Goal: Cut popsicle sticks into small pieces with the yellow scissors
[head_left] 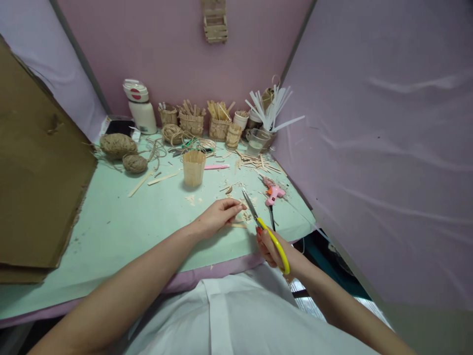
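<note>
My right hand (pixel 269 246) is wrapped round the yellow handle of a pair of scissors (pixel 250 204), whose blades point up and away over the table. My left hand (pixel 221 213) is closed in a pinch just left of the blades; what sits between its fingertips is too small to make out. Beneath that hand lies a flat wooden stick (pixel 238 226). Small wood shavings (pixel 247 216) are scattered around the fingertips and blades. Beyond my left hand stands a cup made of wooden sticks (pixel 194 170).
A pink glue gun (pixel 274 192) lies to the right, its cord-like white stick trailing off the edge. Twine balls (pixel 118 146), stick-filled holders (pixel 191 123) and a clear plastic cup (pixel 256 143) line the back. Cardboard (pixel 40 162) stands at left. Split sticks (pixel 256 161) lie behind the glue gun.
</note>
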The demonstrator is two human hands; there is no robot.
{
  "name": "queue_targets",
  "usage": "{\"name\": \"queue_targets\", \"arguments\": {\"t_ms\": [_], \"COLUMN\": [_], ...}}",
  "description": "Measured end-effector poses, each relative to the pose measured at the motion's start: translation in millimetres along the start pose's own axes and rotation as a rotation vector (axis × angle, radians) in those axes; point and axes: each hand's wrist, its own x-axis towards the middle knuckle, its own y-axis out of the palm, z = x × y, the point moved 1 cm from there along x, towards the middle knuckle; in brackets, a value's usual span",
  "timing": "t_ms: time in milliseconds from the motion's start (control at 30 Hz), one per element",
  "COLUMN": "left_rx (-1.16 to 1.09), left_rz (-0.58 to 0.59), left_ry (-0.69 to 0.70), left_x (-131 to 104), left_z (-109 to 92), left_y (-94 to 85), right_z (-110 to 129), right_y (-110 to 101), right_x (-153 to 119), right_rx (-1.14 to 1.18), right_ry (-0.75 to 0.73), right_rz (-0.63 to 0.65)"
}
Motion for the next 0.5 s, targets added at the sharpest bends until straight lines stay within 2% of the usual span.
{"name": "queue_targets", "arguments": {"t_ms": [167, 333, 500], "left_rx": [-0.088, 0.095, 0.003], "left_rz": [-0.063, -0.191, -0.194], "left_ry": [-0.038, 0.089, 0.057], "left_x": [3, 2, 2], "left_z": [2, -2, -1], "left_y": [0.8, 0.0, -0.2], "right_z": [5, 11, 13], "right_y": [3, 4, 5], "right_x": [-1, -1, -1], "right_rx": [0.003, 0.019, -0.024], "right_ry": [0.020, 0.023, 0.032], "right_rz": [0.013, 0.052, 0.036]}}
